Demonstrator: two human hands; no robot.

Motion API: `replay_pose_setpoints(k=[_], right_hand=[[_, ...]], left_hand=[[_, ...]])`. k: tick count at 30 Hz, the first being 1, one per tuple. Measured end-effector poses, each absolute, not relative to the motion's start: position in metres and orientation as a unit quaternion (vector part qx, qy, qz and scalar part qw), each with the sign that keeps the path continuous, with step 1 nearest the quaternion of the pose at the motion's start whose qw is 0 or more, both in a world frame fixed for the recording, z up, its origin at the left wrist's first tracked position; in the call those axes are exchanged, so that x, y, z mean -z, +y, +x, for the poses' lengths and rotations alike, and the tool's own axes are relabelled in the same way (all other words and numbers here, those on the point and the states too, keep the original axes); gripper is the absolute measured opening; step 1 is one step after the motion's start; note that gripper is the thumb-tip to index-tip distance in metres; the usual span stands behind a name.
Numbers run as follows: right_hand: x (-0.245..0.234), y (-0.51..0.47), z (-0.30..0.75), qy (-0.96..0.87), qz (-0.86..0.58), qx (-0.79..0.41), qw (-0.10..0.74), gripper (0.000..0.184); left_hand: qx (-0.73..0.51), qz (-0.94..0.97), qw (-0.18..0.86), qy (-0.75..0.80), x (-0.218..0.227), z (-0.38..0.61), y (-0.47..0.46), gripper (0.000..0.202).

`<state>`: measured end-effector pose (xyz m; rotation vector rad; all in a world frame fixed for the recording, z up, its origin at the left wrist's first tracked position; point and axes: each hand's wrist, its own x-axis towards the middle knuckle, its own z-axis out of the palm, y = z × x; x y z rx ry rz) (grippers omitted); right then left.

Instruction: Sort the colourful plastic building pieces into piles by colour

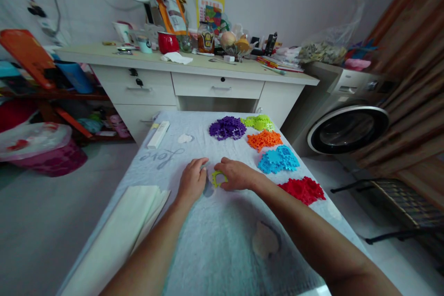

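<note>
My right hand (236,174) grips a yellow-green plastic piece with an open middle (219,178), low over the cloth-covered table. My left hand (193,177) is just left of that piece, fingers stretched out and somewhat apart, with nothing visible in it. Beyond and to the right lie heaps of toothed plastic pieces: purple (227,128), lime green (260,122), orange (264,139), blue (278,159) and red (304,190). My right forearm passes close by the red heap and covers part of its near side.
A white box (158,135) lies at the table's far left, and a folded cream cloth (128,217) along the left side. Behind stands a white desk (138,85) crowded with jars and packets. A washing machine (347,106) and a stool (398,203) are on the right.
</note>
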<state>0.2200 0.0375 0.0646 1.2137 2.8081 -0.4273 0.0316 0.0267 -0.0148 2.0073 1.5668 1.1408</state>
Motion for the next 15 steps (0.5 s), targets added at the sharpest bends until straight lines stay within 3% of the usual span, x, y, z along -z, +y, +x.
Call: replay_pose_setpoints(k=[4,7,12,15], right_hand=[[-0.084,0.057,0.243,0.902,0.413,0.126,-0.006,0.051],[-0.101,0.086,0.27,0.891,0.439,0.107,-0.049,0.04],[-0.123,0.153,0.334,0.797,0.586,0.053,-0.138,0.026],[-0.123,0.191,0.372,0.712,0.677,0.014,-0.186,0.027]], left_hand=[[-0.394,0.711,0.178,0.555,0.015,0.032,0.026,0.032],[-0.387,0.712,0.177,0.558,0.014,0.032,0.026,0.032],[-0.381,0.714,0.175,0.561,0.013,0.033,0.026,0.033],[-0.374,0.713,0.171,0.567,0.012,0.034,0.026,0.031]])
